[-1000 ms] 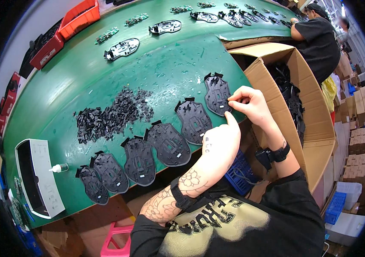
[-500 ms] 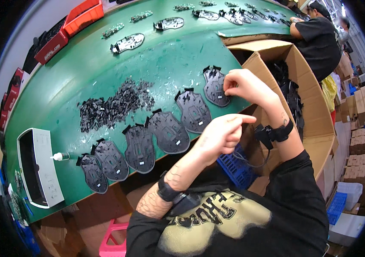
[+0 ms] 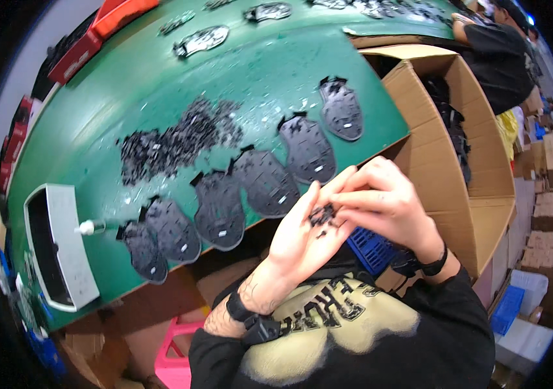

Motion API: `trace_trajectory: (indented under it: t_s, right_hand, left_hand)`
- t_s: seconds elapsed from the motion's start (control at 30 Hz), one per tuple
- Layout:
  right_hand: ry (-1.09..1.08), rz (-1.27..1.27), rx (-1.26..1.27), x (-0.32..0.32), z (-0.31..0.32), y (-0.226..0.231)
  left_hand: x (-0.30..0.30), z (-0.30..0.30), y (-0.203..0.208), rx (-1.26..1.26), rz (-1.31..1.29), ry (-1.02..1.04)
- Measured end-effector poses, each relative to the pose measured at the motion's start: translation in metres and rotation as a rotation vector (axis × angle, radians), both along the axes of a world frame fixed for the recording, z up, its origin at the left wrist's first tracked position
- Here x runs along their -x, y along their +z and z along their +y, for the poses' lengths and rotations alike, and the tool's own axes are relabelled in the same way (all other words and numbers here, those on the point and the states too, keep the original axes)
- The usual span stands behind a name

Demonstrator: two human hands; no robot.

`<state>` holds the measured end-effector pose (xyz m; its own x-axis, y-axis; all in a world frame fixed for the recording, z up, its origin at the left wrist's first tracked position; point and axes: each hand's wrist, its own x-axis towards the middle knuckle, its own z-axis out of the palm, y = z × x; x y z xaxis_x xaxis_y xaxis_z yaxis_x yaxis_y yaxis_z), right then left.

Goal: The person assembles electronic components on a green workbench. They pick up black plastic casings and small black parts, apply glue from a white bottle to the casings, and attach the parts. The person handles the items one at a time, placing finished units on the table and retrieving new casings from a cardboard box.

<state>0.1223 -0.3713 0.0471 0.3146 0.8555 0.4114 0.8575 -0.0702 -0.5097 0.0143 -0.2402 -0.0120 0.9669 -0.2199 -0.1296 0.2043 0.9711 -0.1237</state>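
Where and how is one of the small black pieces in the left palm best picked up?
Likely the stray piece, pinched by its sides from above with the right hand: it lies slightly apart from the cluster of small black pieces, and the left hand, palm open, supports them underneath.

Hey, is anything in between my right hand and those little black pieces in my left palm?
Nothing visible is. The small black pieces lie in the open palm of your left hand, and your right hand is right beside them; whether its fingertips touch one is unclear.
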Motion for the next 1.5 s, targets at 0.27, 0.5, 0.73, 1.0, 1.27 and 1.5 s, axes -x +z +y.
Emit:
trace_trajectory:
  t_s: [0.27, 0.5, 0.73, 1.0, 1.27, 1.5]
  right_hand:
    - [0.147, 0.117, 0.059, -0.001, 0.006, -0.01]
    - [0.126, 0.173, 0.077, 0.001, -0.007, -0.014]
    - [0.091, 0.438, 0.108, -0.001, -0.013, -0.009]
    - [0.053, 0.279, 0.094, 0.001, -0.011, -0.004]
    - [-0.004, 0.482, 0.161, -0.012, -0.014, -0.013]
    - [-0.305, 0.826, 0.017, -0.046, -0.002, -0.034]
  left_hand:
    - [0.004, -0.008, 0.008, -0.187, 0.149, 0.038]
    - [0.001, -0.016, 0.004, -0.198, 0.128, -0.005]
    - [0.0, -0.018, 0.002, -0.183, 0.041, 0.001]
    - [0.002, -0.018, -0.007, -0.188, 0.062, -0.005]
    - [0.002, -0.024, -0.019, -0.141, 0.084, 0.002]
    - [-0.011, -0.022, -0.034, -0.448, 0.189, -0.181]
